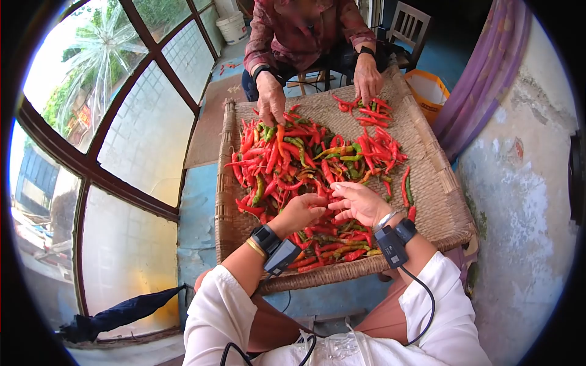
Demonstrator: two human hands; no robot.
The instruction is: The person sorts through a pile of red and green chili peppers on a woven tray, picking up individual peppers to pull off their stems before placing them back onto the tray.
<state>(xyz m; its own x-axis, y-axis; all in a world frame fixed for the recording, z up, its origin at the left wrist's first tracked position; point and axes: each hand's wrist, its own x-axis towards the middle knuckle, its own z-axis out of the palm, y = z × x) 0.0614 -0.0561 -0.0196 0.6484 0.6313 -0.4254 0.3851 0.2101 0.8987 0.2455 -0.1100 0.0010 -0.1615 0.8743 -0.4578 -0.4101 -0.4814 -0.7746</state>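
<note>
Co-worker point(305, 33) cut off at top edge

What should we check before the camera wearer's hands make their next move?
1. Right bare hand empty: ok, palm open.
2. Left bare hand empty: cannot tell, grip unclear.
3. Wearer's hands apart from co-worker's bare hands: ok.
4. Glossy chilli pepper heap all red: not ok, green mixed in.
5. Thin black wrist cable clear of heap: ok.
6. Tan woven rectangular tray steady: cannot tell.

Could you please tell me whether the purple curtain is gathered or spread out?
Gathered: the curtain hangs in narrow folds beside the wall.
</note>
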